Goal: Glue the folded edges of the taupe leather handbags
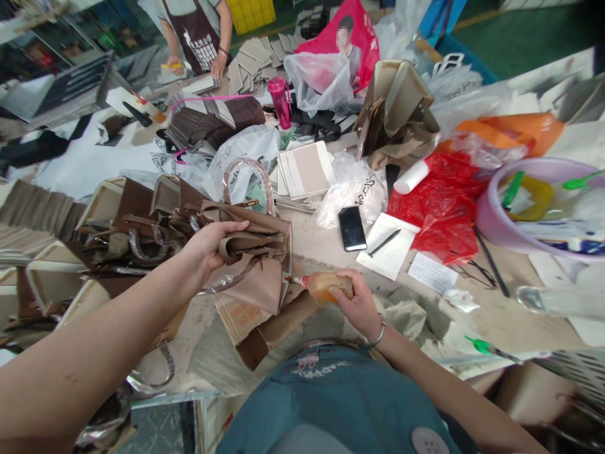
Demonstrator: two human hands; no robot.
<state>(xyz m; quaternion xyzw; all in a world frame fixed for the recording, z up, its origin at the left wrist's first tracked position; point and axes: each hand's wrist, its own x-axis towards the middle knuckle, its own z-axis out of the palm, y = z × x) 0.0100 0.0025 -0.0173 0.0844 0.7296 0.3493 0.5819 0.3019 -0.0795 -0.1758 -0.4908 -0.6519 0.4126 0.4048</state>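
A tan handbag (265,284) lies on its side in front of me, its opening facing left and a plastic-wrapped handle looped below. My left hand (215,246) grips the bag's upper edge, with the thumb on top and the fingers hidden underneath. In my right hand (354,299) is a squeeze bottle (326,287) of amber liquid, probably glue. Its narrow red-tipped nozzle points left and comes close to the bag's right edge; I cannot tell if they touch. Beneath the bag is a piece of brown cardboard (259,334).
More tan handbags (113,208) crowd the left side. A phone (352,228), a notepad (385,246) with a pen, a red plastic bag (439,208) and a purple basin (489,211) sit to the right. Across the table, another person's hand (218,65) rests near grey panels (253,57).
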